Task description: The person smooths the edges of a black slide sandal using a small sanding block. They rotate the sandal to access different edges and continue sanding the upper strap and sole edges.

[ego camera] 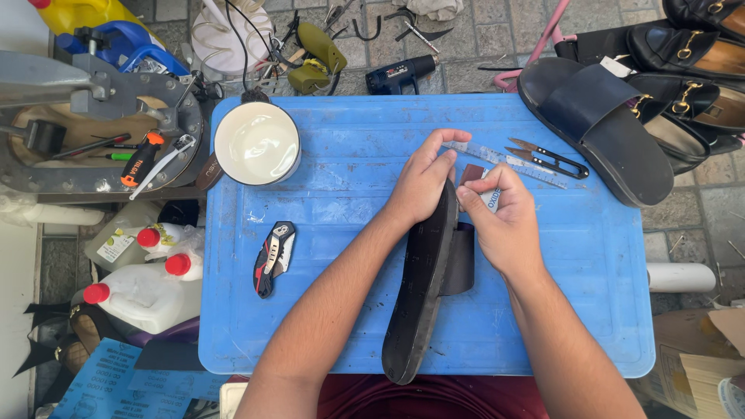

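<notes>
left hand fingers clasp black sandal, stood on edge on blue desk to expose its rim | right hand fingers pinch small block against it | ruler, snips just beyond

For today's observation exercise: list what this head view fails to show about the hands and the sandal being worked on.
- Black sandal, head view: its upper face is turned away, its strap mostly behind the sole.
- Small block in right hand: mostly covered by the fingers.
- Left hand: fingertips hidden behind the sandal's edge.
- Clear ruler: markings too small.
</notes>
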